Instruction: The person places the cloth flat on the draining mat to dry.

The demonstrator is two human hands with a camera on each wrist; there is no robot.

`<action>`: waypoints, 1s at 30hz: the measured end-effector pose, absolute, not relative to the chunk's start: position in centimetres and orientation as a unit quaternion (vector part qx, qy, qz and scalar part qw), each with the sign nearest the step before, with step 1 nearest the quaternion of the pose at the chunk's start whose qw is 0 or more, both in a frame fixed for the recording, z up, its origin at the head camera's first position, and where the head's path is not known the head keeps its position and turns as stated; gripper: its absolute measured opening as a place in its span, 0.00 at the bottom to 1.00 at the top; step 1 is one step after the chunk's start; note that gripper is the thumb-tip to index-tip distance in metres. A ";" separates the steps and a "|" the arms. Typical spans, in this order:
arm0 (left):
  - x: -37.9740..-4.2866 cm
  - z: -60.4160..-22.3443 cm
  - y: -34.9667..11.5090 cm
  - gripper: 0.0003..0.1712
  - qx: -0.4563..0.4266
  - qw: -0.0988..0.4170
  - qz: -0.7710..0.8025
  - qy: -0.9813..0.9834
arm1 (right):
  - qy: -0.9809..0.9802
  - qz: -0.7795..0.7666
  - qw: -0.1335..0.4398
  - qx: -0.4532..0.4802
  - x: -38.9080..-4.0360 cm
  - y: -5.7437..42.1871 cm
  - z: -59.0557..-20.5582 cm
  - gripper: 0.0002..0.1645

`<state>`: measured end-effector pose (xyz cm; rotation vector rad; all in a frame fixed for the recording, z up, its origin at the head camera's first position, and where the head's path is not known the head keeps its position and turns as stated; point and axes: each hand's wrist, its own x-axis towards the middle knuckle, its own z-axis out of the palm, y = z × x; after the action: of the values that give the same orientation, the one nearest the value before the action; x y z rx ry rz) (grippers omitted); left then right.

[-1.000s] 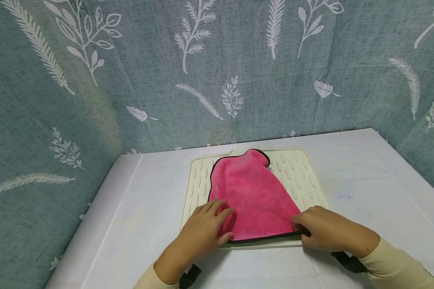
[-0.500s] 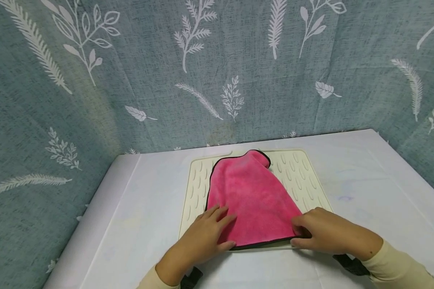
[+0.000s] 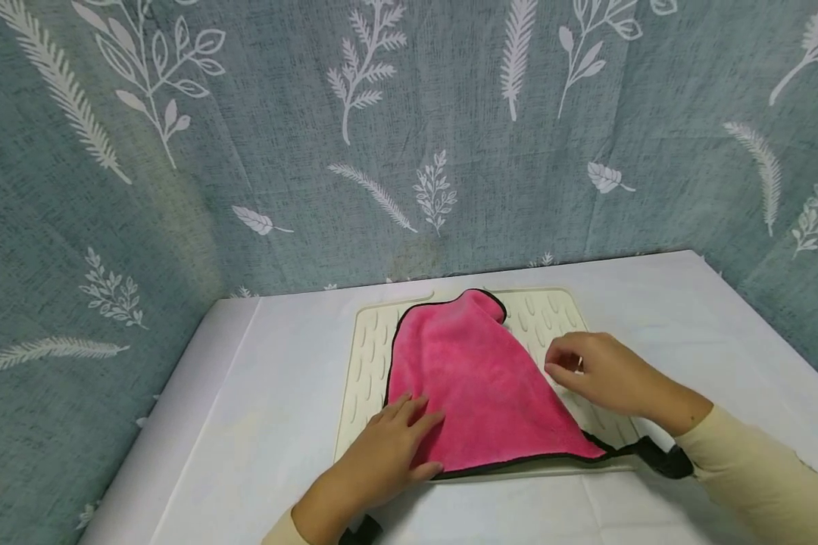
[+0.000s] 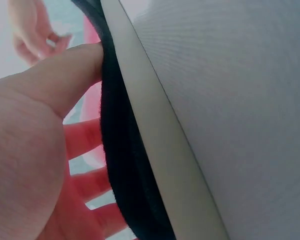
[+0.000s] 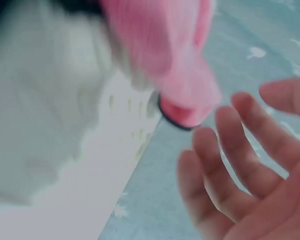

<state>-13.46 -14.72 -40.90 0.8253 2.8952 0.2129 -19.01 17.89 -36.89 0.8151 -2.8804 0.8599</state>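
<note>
A pink plush cloth [image 3: 477,386] with a black edge lies over a cream ribbed mat [image 3: 366,356]. Its far end is narrow and folded over, and its near edge spreads wide. My left hand [image 3: 394,446] rests on the cloth's near left corner, fingers spread; in the left wrist view the thumb [image 4: 72,70] touches the black edge [image 4: 121,145]. Above the mat's right side, my right hand [image 3: 610,375] is raised with loosely bent fingers and holds nothing. The cloth's near right corner stretches toward the black wrist strap [image 3: 664,458]; whether they are joined I cannot tell.
The mat lies on a white-covered table [image 3: 279,401]. Behind and beside it hangs a grey-green curtain [image 3: 279,151] with white leaf prints. The right wrist view is partly blurred.
My right hand has let go of the cloth's near right corner and risen away from it. That corner now reaches farther right. My left hand stays nearly in place.
</note>
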 end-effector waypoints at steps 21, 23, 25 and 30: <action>-13.5 -41.4 -15.0 0.36 0.292 0.038 0.050 0.954 | -0.912 0.353 -0.143 0.150 -29.7 14.2 -38.9 0.20; -13.5 -41.4 -15.0 0.36 0.291 0.039 0.049 0.955 | -0.911 0.358 -0.141 0.147 -29.8 14.1 -38.9 0.13; -13.5 -41.4 -14.9 0.37 0.291 0.040 0.047 0.955 | -0.911 0.363 -0.134 0.144 -29.8 14.1 -38.9 0.08; -13.4 -41.3 -15.0 0.36 0.291 0.040 0.046 0.955 | -0.913 0.369 -0.110 0.134 -29.7 14.4 -38.5 0.10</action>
<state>-13.43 -14.96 -41.29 0.8900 2.9252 0.1413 -29.75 14.38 -38.46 0.4548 -3.0885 1.2474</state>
